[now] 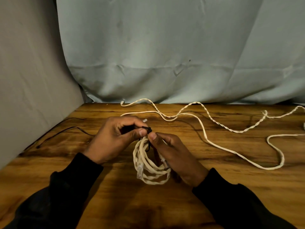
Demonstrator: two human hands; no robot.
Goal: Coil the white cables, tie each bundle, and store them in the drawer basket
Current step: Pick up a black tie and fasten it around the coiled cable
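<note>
2 hands pinch black tie; knot unclear.

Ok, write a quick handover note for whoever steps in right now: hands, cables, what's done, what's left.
Left hand and right hand: both pinch the black tie at the top of the coiled white cable, held just above the wooden table.
Done: one cable coiled; its tie is being fastened.
Loose white cables lie uncoiled across the back and right of the table.
Left: finish this tie, coil and tie the loose ones, store all bundles. The drawer basket is not in view.
</note>
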